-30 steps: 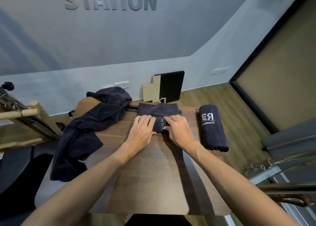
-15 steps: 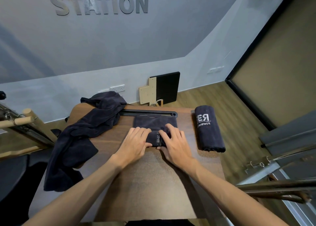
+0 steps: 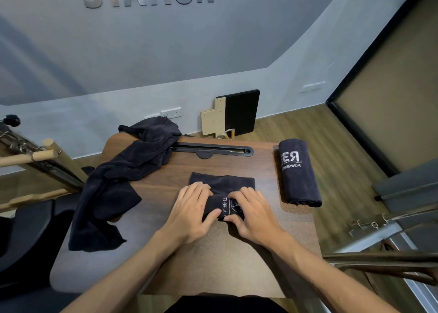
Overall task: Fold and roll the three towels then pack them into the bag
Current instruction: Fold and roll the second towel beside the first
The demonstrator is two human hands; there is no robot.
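Observation:
A dark towel with white lettering (image 3: 222, 189) lies in the middle of the wooden table (image 3: 213, 260), its near end wound into a roll and a flat strip still lying beyond it. My left hand (image 3: 192, 213) grips the roll's left end with fingers over the top and thumb underneath. My right hand (image 3: 251, 214) grips the right end the same way. A finished rolled towel with white print (image 3: 299, 174) rests at the table's right edge. A third dark towel (image 3: 123, 180) lies crumpled across the table's left side and hangs over its edge. No bag is in view.
A black slotted bar (image 3: 213, 150) lies along the table's far edge. A black panel with a pale board (image 3: 234, 113) leans against the wall behind. Wooden and metal equipment (image 3: 35, 158) stands at the left, and a metal frame (image 3: 391, 220) at the right.
Both hands have drawn back toward me, rolling the middle towel up from its near end. The flat part beyond the roll has grown shorter and now lies clear of the black bar.

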